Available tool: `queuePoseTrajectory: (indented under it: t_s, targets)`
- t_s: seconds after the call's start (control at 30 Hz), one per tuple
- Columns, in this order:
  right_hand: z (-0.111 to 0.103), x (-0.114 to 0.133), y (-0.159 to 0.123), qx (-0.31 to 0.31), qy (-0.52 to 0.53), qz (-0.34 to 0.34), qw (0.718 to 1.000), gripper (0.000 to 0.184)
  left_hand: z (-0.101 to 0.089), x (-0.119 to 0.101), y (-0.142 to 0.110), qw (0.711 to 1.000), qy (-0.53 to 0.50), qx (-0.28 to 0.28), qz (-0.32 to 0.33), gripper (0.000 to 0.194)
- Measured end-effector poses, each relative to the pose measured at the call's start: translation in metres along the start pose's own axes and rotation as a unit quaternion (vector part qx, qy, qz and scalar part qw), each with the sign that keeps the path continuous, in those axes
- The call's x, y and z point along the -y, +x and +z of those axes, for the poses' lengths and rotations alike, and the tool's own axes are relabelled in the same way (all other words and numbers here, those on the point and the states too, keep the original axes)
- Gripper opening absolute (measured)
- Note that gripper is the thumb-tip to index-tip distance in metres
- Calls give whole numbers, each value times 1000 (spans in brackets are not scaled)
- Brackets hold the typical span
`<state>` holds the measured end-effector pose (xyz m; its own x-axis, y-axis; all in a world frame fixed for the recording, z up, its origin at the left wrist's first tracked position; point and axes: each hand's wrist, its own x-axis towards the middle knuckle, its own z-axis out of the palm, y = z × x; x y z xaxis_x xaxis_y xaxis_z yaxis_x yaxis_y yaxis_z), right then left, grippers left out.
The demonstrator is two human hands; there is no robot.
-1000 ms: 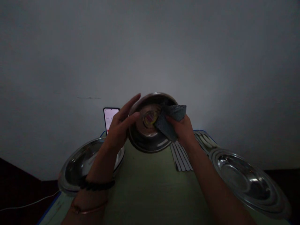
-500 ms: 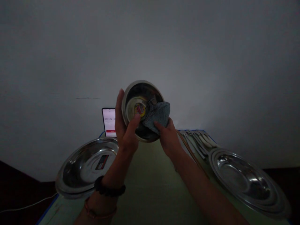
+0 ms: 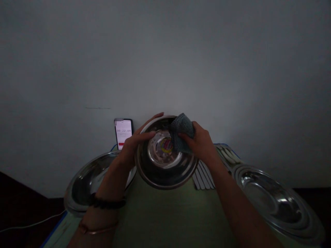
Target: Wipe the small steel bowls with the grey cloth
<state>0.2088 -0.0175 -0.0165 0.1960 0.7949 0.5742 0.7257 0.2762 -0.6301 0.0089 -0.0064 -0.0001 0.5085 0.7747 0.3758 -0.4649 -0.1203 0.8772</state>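
green and rather dull in the weak light, the tabletop (image 3: 165, 215) has a blue edge, and it stands against a plain grey wall (image 3: 165, 55) which carries one thin dark mark (image 3: 98, 108). the room is dim, and both lower corners are almost black. at the left a white cable (image 3: 33, 225) runs toward the tabletop.

the bowl (image 3: 161, 175) is of shiny metal, round, with a rolled rim and a dark, reflecting inner side. on its bottom is a small round sticker (image 3: 166, 145), yellow with a reddish middle; the print is too blurred for reading. the bowl is in the middle, over the tabletop, tilted so that its inside faces the camera; i cannot tell if its lower rim touches the tabletop.

the grip of the left hand (image 3: 131, 144) is closed on the left rim of the bowl, with the thumb inside and the fingers behind. the grip of the right hand (image 3: 203, 141) pinches a folded grey-blue cloth (image 3: 184, 129), which lies against the inner right side of the bowl.

near the left hand, an upright phone (image 3: 124, 134) shows a timer. a wide metal basin (image 3: 85, 186) sits at the left, and shiny metal dishes (image 3: 274, 203) at the right.
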Motion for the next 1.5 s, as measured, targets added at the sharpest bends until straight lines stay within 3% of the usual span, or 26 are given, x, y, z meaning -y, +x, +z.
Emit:
queuePoseTrajectory:
  t_s: [0.07,0.17,0.27,0.37,0.5,0.67,0.77,0.83,0.9,1.0,1.1,1.27,1.4,1.5]
  targets:
    - [4,-1,1,-27,29,6,999,21,1,2,2,997,33,-35,64,53]
    - [13,-10,5,-61,128,43,989,29,1,9,6,966,95,-86,226,49]
    - [26,-18,5,-81,221,99,967,38,3,16,8,937,183,-83,285,63]
    - [37,-17,0,-86,240,129,958,39,4,19,8,922,239,-83,293,78]
    - [39,-5,-8,-43,176,115,977,46,-5,10,8,934,209,-80,280,73]
    - [28,3,-11,-27,64,64,995,36,-18,-6,1,983,124,15,137,70]
    - [22,3,-10,-3,-1,38,999,32,-18,-10,-2,990,117,69,50,70]
    - [19,2,-8,-4,-18,18,1000,32,-15,-11,-3,988,128,77,28,67]
    - [17,1,-7,-17,7,-7,1000,30,-13,-11,-1,985,149,73,46,63]
    - [17,-5,-4,-40,83,-8,996,29,-14,-6,3,979,148,27,140,54]
    - [23,-12,-1,-65,147,59,985,34,-17,4,7,967,142,-21,209,55]
    - [40,-11,-6,-65,294,127,945,37,-10,14,10,947,190,-36,255,72]
    - [52,3,-18,-32,287,163,944,47,0,7,9,937,144,-83,308,62]
    - [51,9,-21,-23,240,166,956,49,0,-2,4,948,111,-95,284,51]
